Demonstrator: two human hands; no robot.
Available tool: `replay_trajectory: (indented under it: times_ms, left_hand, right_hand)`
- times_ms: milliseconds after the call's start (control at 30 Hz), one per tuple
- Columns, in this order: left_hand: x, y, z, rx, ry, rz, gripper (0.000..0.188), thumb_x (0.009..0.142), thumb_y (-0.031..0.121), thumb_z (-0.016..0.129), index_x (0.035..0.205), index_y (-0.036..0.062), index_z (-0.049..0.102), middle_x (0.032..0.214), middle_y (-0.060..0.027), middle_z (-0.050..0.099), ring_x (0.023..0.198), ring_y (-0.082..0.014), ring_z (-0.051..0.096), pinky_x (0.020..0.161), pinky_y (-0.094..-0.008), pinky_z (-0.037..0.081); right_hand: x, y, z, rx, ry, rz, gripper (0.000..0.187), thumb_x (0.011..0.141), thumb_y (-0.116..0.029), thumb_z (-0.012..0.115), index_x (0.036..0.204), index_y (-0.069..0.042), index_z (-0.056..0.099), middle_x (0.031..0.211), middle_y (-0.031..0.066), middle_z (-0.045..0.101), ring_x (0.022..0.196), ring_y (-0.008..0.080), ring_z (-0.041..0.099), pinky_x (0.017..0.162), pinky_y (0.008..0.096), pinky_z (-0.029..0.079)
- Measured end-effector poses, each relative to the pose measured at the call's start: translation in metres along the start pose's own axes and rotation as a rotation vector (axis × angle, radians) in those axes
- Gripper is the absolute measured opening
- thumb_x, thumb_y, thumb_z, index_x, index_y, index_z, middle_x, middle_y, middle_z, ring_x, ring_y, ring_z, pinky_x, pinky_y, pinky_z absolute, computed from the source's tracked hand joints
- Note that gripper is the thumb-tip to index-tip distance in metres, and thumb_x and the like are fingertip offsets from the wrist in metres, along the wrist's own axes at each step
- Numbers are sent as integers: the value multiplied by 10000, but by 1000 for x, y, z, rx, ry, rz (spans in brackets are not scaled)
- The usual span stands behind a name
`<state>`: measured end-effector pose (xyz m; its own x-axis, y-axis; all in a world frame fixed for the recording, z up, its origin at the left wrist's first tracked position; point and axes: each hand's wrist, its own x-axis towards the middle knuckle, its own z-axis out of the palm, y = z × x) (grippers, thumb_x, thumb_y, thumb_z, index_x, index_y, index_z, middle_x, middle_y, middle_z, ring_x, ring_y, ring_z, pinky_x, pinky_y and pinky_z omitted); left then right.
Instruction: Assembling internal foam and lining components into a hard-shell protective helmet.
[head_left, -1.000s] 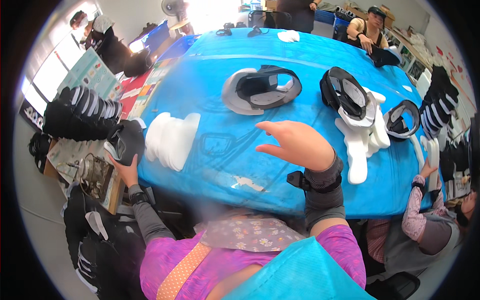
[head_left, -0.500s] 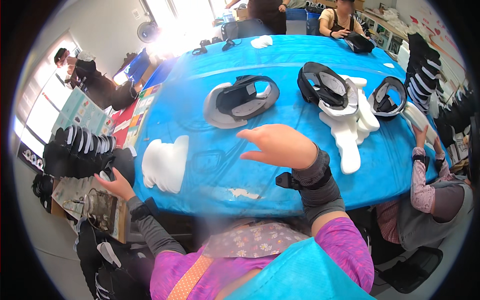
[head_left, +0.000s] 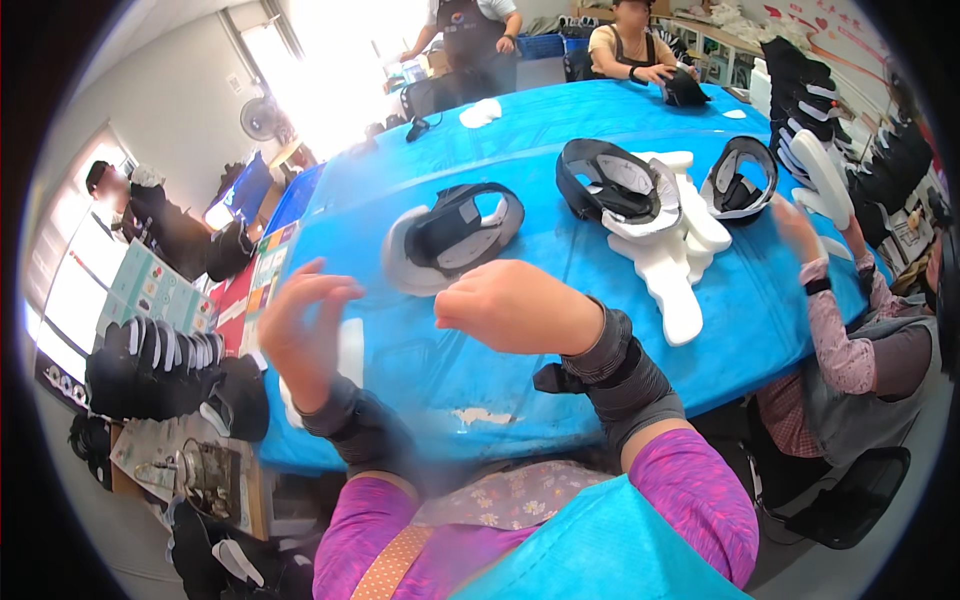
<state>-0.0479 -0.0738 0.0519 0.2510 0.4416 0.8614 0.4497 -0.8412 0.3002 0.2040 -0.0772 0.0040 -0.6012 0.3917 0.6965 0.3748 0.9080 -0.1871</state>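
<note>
My left hand (head_left: 303,325) is raised over the left part of the blue-covered table (head_left: 500,375), its thumb and fingers apart with nothing between them. A white foam pad (head_left: 350,352) lies behind it, mostly hidden by the hand and wrist. My right hand (head_left: 520,308) has its fingers curled in; their undersides are hidden, so whether anything is in them does not show. Just beyond the right hand lies a black-and-grey padded piece (head_left: 460,235) with a rounded rim and openings. No contact with it can be made out.
To the right are a similar padded piece (head_left: 620,185), a smaller one (head_left: 740,180) and white foam shapes (head_left: 668,295). A co-worker's hand (head_left: 797,232) moves at the right edge. Stacked black-and-white pieces (head_left: 150,370) stand left. Another person handles a black piece (head_left: 685,88) across the table.
My left hand has come up and right from beside the stack to over the table. My right hand has shifted slightly left and its fingers have curled. The view has turned a little.
</note>
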Motion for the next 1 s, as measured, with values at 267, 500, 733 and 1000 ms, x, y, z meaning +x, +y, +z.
replay_trajectory:
  times_ms: [267,500,733,1000]
  left_hand:
    - [3,14,48,-208,-480,-86,412,743,82,812,1146,70,726,1024,-127,747,974,-301,711,905,-407,549]
    - [12,4,55,-96,-469,187,432,716,76,806,1139,46,724,1068,-134,748,961,-317,716,909,-424,550]
    - [6,3,57,-77,-451,206,462,699,51,784,1156,76,722,1069,-132,743,912,-326,711,874,-410,566]
    - [5,3,52,-85,-457,226,472,700,111,807,1162,80,715,1104,-132,736,909,-329,707,864,-410,568]
  right_hand:
    - [0,4,2,-51,100,39,103,827,-123,669,839,-56,591,730,109,624,719,336,652,617,429,513]
    - [3,14,17,-42,79,-2,123,787,-123,677,834,-50,589,692,131,602,635,334,638,562,415,513]
    - [1,14,22,-64,76,15,164,796,-144,697,869,-49,586,693,126,608,643,332,646,570,414,520]
    - [2,10,22,-87,38,33,202,785,-160,740,850,-47,585,698,123,614,646,335,648,560,413,512]
